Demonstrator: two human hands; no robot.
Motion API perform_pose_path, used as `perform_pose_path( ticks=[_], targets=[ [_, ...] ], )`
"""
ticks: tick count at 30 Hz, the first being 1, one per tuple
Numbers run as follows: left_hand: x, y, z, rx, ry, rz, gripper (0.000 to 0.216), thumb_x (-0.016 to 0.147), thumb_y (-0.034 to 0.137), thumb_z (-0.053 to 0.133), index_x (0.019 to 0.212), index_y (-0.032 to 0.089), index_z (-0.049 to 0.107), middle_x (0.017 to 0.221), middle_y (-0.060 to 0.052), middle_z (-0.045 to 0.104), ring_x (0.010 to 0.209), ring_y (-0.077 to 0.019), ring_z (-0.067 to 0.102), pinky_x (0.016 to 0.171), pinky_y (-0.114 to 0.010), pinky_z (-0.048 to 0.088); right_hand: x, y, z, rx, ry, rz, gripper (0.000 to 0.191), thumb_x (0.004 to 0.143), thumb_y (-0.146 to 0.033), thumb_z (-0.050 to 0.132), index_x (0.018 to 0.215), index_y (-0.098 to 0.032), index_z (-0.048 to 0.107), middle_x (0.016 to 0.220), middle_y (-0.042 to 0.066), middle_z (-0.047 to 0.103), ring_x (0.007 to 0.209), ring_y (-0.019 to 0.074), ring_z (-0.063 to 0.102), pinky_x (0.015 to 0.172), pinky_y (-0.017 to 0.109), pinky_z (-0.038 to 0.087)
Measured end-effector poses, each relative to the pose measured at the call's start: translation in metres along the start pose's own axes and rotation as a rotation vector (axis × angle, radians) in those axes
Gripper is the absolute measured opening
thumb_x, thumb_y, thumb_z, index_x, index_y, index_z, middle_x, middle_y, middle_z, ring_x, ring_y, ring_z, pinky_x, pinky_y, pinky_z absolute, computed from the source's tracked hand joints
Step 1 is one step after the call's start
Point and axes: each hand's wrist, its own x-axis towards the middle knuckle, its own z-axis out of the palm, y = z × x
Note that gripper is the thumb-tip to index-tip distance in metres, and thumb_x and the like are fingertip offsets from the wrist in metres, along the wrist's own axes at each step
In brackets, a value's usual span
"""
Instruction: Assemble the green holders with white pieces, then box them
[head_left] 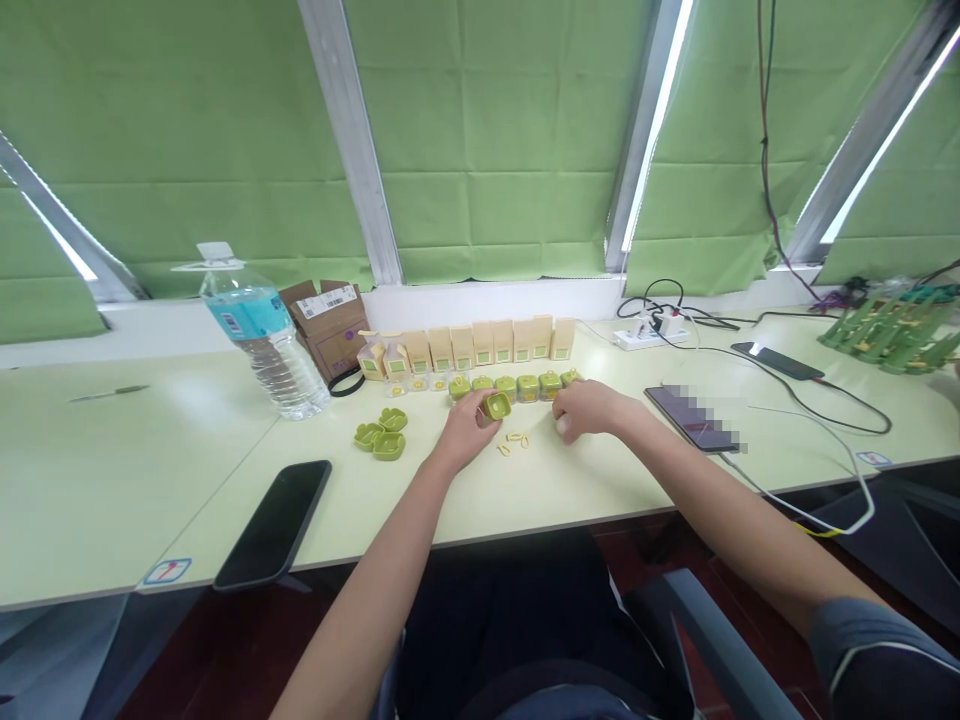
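Your left hand (466, 425) pinches a green case (496, 405) just in front of the row of green cases (517, 386), so you look to be mid-assembly on that piece. Your right hand (586, 408) rests curled at the row's right end; whether its fingers grip anything I cannot tell. The yellow clips (514, 442) lie loose just in front of the row, and the next move likely calls for picking one up.

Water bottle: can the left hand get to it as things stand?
Probably yes. The water bottle stands upright to the left of the left hand, with bare table between; only the loose green lids lie nearby. But that hand already holds a green case.
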Motion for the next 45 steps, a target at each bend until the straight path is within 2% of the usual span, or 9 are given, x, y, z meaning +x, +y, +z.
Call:
perform_pose_path(
  ticks=[5,9,13,20,23,26,30,36,45],
  targets=[
    [0.0,0.001,0.0,0.005,0.004,-0.004,0.044,0.079,0.017,0.066,0.123,0.021,0.064,0.101,-0.004,0.067,0.075,-0.0158,0.058,0.079,-0.033,0.051,-0.001,-0.016,-0.009,-0.03,0.041,-0.036,0.018,0.068,-0.016,0.072,0.053,-0.021,0.063,0.06,0.008,0.062,0.066,0.0232,0.061,0.062,0.032,0.037],
    [0.001,0.0,0.001,-0.006,0.012,0.009,0.043,0.079,0.017,0.066,0.122,0.021,0.064,0.104,-0.005,0.068,0.077,-0.0156,0.058,0.077,-0.031,0.051,0.006,-0.026,-0.019,0.102,0.117,-0.13,0.006,0.078,-0.024,0.068,0.073,-0.021,0.071,0.073,0.006,0.069,0.071,0.0205,0.063,0.062,0.029,0.037],
    [0.002,-0.004,0.002,0.017,0.043,0.017,0.042,0.08,0.019,0.066,0.121,0.021,0.064,0.101,-0.005,0.068,0.081,-0.0166,0.06,0.079,-0.031,0.052,0.016,-0.041,-0.021,0.224,0.241,-0.212,0.017,0.084,-0.035,0.069,0.093,-0.022,0.073,0.086,0.004,0.073,0.077,0.0193,0.064,0.064,0.027,0.039],
    [0.004,-0.009,0.004,0.074,0.072,0.002,0.046,0.079,0.018,0.068,0.125,0.02,0.064,0.092,-0.003,0.065,0.079,-0.0171,0.06,0.079,-0.032,0.052,0.038,-0.05,0.016,0.546,0.477,-0.258,0.017,0.086,-0.031,0.068,0.098,-0.021,0.073,0.092,0.004,0.074,0.081,0.0177,0.066,0.074,0.028,0.049],
    [0.005,-0.009,0.005,0.074,0.083,0.01,0.047,0.079,0.018,0.068,0.126,0.021,0.064,0.092,-0.004,0.064,0.079,-0.0169,0.06,0.079,-0.033,0.052,0.043,-0.046,0.036,0.71,0.586,-0.231,0.025,0.085,-0.034,0.069,0.105,-0.02,0.071,0.104,0.006,0.074,0.089,0.0188,0.068,0.081,0.031,0.053],
    [0.005,-0.009,0.005,0.087,0.093,0.023,0.045,0.079,0.019,0.07,0.123,0.021,0.066,0.089,-0.003,0.064,0.078,-0.0171,0.059,0.078,-0.033,0.052,0.044,-0.042,0.048,0.774,0.638,-0.189,0.028,0.083,-0.035,0.071,0.106,-0.019,0.069,0.105,0.006,0.074,0.09,0.0195,0.068,0.083,0.034,0.055],
    [0.005,-0.009,0.005,0.105,0.094,0.029,0.045,0.078,0.021,0.073,0.122,0.021,0.067,0.085,-0.003,0.062,0.076,-0.0171,0.058,0.075,-0.033,0.052,0.041,-0.042,0.05,0.828,0.682,-0.162,0.027,0.082,-0.035,0.07,0.104,-0.021,0.068,0.103,0.005,0.073,0.09,0.0196,0.069,0.083,0.034,0.056],
    [0.004,-0.009,0.005,0.107,0.08,0.031,0.045,0.077,0.021,0.076,0.121,0.021,0.068,0.086,-0.002,0.061,0.077,-0.0167,0.057,0.076,-0.033,0.051,0.04,-0.044,0.051,0.906,0.699,-0.147,0.033,0.085,-0.037,0.067,0.115,-0.022,0.066,0.105,0.006,0.074,0.093,0.0195,0.071,0.085,0.035,0.057],
    [0.004,-0.006,0.004,0.088,0.066,0.024,0.043,0.078,0.026,0.078,0.119,0.023,0.068,0.084,-0.001,0.058,0.072,-0.0151,0.054,0.072,-0.031,0.049,0.039,-0.048,0.05,0.985,0.643,-0.129,0.023,0.087,-0.039,0.067,0.101,-0.021,0.068,0.096,0.005,0.075,0.084,0.0181,0.072,0.081,0.033,0.058]
  ],
)
